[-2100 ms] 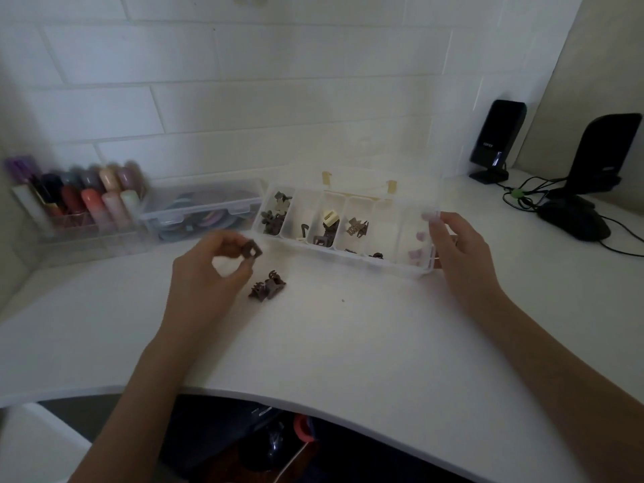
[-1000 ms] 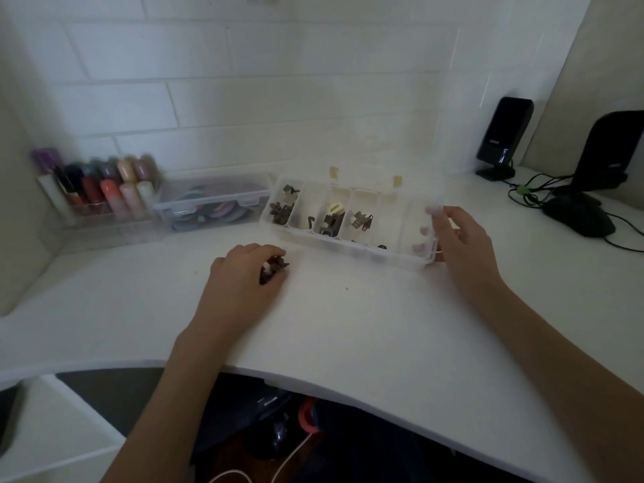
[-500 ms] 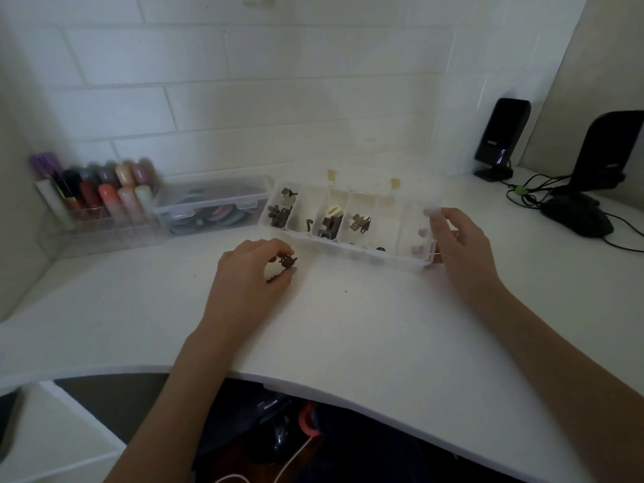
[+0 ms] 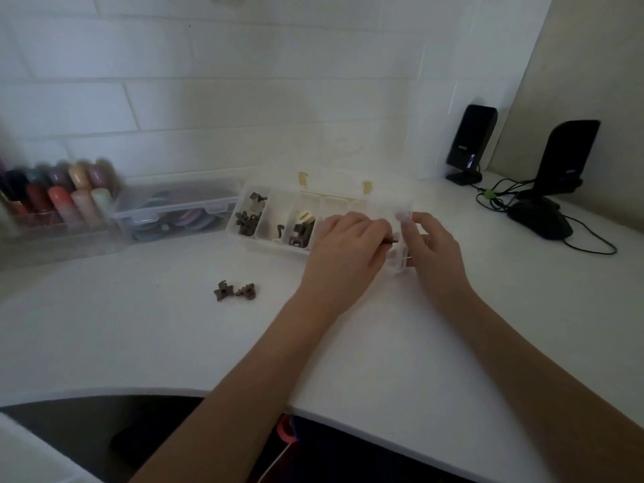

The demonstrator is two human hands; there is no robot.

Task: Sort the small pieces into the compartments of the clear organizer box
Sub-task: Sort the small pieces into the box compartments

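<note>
Organizer box [image 4: 244, 217]: right hand [image 4: 430, 249] grips end; left hand [image 4: 348, 252] pinches small piece [image 4: 393, 240].

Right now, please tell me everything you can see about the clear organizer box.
The clear organizer box is a long clear plastic tray, divided into a row of compartments. It lies on the white desk near the wall. Small dark pieces lie in its left compartments. The left hand reaches over its right part; the right hand holds its right end.

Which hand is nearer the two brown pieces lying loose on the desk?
Left. The left hand is over the organizer box, right of the brown pieces; the right hand grips the box's far right end.
</note>
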